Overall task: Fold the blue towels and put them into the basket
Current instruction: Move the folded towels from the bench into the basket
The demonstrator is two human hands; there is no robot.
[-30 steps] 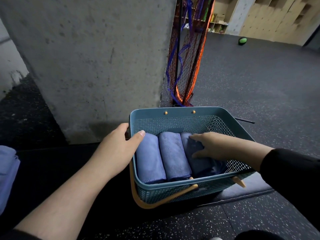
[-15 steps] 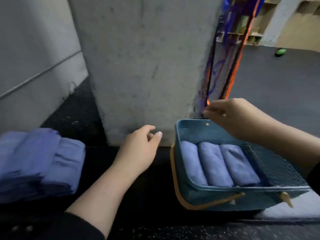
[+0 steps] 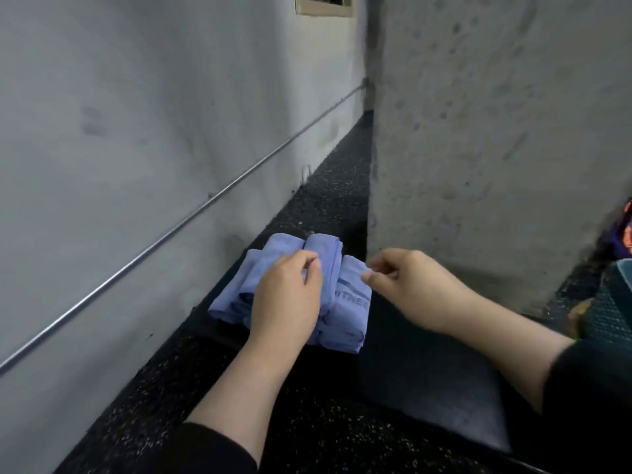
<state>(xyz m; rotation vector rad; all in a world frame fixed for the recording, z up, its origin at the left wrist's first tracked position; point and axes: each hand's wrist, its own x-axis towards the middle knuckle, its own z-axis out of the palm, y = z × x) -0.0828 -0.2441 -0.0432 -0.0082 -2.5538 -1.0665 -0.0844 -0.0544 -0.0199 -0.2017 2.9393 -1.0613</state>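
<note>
Both hands (left [image 3: 287,295], right [image 3: 407,285]) now over towel pile [image 3: 349,313]

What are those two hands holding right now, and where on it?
Nothing clearly yet. The left hand and right hand hover, fingers loosely curled, at the pile of blue towels; any contact with the cloth cannot be told.

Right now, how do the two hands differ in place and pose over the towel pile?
The left hand lies over the towel pile, fingertips curled onto the cloth; whether it grips is unclear. The right hand hangs at the pile's right edge, fingers loosely curled, holding nothing. Both are bare, palms down, with dark sleeves.
</note>
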